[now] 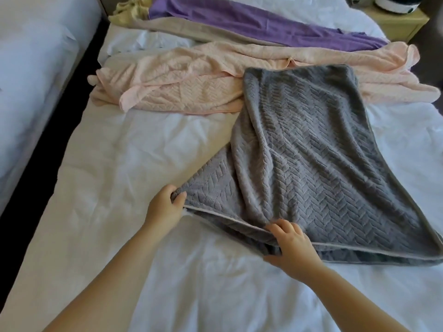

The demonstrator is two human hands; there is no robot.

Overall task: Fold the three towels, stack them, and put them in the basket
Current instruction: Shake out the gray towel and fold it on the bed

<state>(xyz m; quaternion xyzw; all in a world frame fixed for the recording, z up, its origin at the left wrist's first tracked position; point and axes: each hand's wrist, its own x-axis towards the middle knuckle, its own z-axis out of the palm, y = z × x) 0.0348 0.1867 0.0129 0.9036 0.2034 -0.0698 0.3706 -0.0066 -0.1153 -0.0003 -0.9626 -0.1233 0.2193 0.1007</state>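
A grey towel with a herringbone weave lies doubled over on the white bed, its far end resting on a rumpled pink towel. Behind the pink one, a purple towel lies spread over a beige cloth. My left hand pinches the grey towel's near left corner. My right hand grips the near hem toward the middle, fingers curled over both layers. No basket is in view.
The white bed sheet covers the mattress. A dark gap runs along the bed's left side beside another white bed. A yellowish nightstand with a white and black object stands at the top right. A pale yellow cloth lies at the top left.
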